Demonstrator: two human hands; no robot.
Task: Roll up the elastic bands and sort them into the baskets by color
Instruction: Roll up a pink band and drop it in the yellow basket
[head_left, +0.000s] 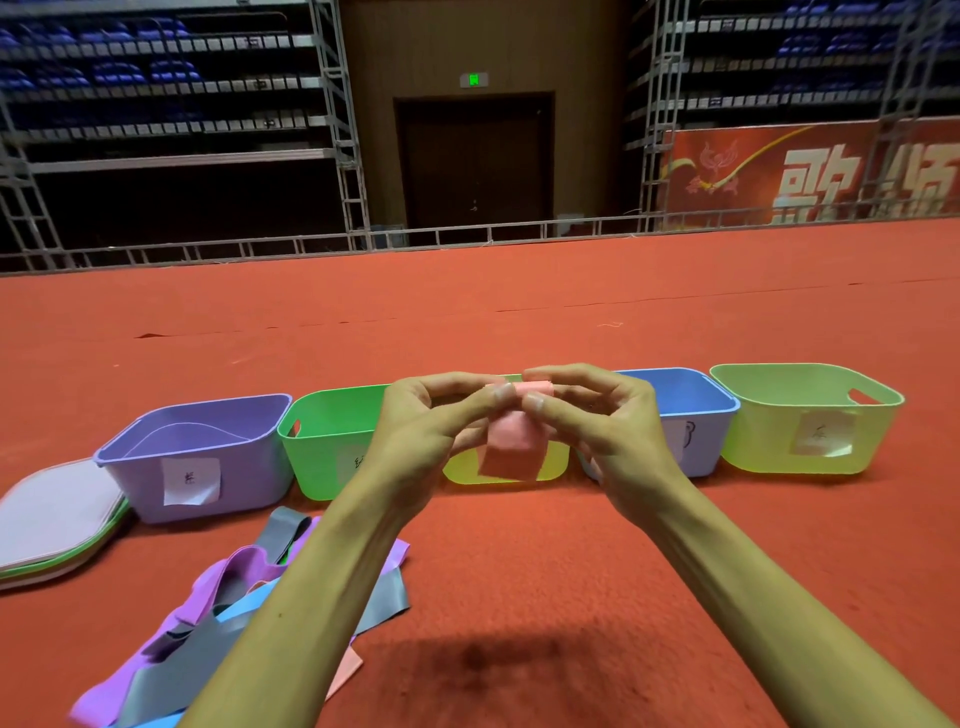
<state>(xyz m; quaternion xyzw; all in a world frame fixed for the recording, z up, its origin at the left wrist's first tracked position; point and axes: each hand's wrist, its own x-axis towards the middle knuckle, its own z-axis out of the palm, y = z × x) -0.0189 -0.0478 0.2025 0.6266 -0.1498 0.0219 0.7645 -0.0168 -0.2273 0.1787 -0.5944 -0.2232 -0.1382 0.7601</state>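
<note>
I saw the red floor (545, 582) under everything, and on it stood one row: a purple basket (249, 467), a green basket (317, 457), a yellow basket (460, 472), a blue basket (675, 395) and a pale green basket (769, 431). In front of the purple one lay a loose pile of bands (218, 613). Before the yellow basket, my left hand (415, 436) and right hand (608, 431) both pinched the pink band (511, 447), which was rolled at its top, its tail hanging down.

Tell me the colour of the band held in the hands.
Pink. The head view shows the band pinched by the left hand and right hand.
</note>
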